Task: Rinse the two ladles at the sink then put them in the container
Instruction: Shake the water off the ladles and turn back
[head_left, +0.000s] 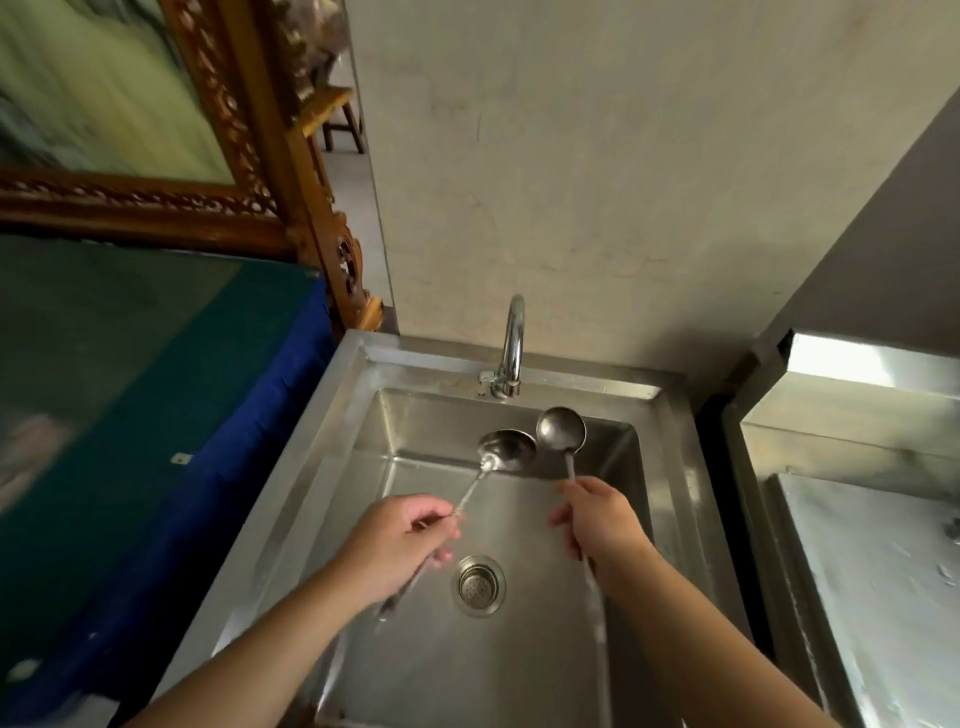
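Note:
Two steel ladles hang over the steel sink (332, 431). My left hand (400, 540) grips the handle of the left ladle (506, 449), whose bowl tilts toward the basin's back wall. My right hand (602, 519) holds the right ladle (561, 428) by its long handle, bowl up and facing me, just right of the other bowl. Both bowls sit below and in front of the curved chrome tap (514, 343). No water stream shows from the tap. The container is not in view.
A round drain strainer (478, 584) lies in the basin floor between my hands. A table with green and blue cloth (156, 389) stands on the left, with a carved wooden frame (249, 156) behind it. A steel counter (872, 571) stands on the right.

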